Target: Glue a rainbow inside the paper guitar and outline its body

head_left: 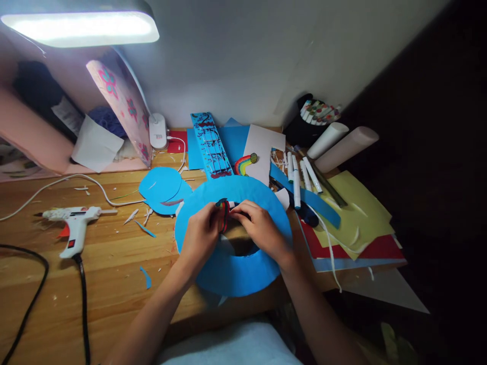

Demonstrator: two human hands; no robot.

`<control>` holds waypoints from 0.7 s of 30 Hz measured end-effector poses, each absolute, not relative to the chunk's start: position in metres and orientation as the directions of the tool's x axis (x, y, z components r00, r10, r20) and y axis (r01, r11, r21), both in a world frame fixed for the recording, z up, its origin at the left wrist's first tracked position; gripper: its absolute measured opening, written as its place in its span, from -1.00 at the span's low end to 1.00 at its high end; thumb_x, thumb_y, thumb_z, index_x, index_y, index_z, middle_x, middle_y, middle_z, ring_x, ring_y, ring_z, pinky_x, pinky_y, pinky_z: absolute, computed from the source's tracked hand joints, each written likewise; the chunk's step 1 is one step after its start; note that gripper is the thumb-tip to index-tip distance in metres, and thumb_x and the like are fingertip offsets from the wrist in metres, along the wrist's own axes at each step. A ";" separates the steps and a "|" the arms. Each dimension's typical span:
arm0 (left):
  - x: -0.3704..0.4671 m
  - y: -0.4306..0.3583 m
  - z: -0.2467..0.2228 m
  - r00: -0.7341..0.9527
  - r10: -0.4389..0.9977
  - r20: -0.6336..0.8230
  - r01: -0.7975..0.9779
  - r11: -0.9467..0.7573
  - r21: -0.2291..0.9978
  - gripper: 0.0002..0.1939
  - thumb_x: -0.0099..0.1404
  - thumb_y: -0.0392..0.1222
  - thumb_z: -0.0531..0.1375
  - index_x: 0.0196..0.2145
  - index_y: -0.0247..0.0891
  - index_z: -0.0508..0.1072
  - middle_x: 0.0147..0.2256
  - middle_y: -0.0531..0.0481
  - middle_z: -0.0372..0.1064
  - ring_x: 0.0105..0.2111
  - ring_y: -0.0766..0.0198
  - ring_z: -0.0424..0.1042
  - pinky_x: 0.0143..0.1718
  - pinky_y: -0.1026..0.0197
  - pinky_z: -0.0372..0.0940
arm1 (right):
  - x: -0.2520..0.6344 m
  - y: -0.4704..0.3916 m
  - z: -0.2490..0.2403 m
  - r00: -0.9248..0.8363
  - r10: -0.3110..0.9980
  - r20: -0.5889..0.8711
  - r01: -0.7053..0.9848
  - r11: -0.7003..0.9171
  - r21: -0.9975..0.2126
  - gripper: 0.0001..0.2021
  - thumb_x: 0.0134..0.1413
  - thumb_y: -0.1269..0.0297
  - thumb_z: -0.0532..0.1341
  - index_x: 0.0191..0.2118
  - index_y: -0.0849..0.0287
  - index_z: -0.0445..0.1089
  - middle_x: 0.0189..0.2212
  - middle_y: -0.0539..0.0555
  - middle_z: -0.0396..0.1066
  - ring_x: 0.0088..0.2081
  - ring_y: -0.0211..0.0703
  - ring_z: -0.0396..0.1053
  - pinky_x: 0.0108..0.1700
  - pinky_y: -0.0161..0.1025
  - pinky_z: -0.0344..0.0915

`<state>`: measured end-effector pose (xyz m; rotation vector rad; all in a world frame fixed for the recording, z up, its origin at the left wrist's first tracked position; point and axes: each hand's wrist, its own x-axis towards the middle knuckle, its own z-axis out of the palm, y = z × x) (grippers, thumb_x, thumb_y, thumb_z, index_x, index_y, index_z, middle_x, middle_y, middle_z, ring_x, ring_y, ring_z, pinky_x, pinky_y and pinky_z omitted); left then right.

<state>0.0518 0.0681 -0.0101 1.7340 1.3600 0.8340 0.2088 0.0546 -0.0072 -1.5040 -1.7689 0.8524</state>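
I pinch a small red and dark strip (223,219) with my left hand (201,237) and my right hand (259,228), both grips tight on it, right over the hole of the blue paper ring (232,276) lying flat on the desk (106,263), so it stays steady, with the glue gun (72,223) well to the left of the ring.

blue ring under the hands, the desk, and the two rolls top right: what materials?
Blue ring: looks like matte card or craft paper, flat, thin cut edge, no shine. Desk: wood or wood-look laminate, visible grain, slight sheen; cannot tell which. Rolls: pale, smooth, matte tubes, probably rolled paper or card. Left hand and right hand pinch a small red-and-dark piece above the ring.
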 end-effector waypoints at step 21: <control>0.047 0.073 -0.013 0.207 0.977 0.060 0.509 -0.160 0.846 -0.91 0.26 -0.24 0.07 -0.30 -0.22 0.36 -0.37 0.05 0.44 -0.41 0.31 0.37 -0.38 0.30 0.18 | 0.209 0.053 -0.009 -0.182 0.982 0.055 0.647 0.162 -0.745 -0.88 0.24 0.39 0.05 -0.32 0.16 0.29 -0.27 0.09 0.37 -0.11 -0.09 0.31 -0.05 -0.12 0.23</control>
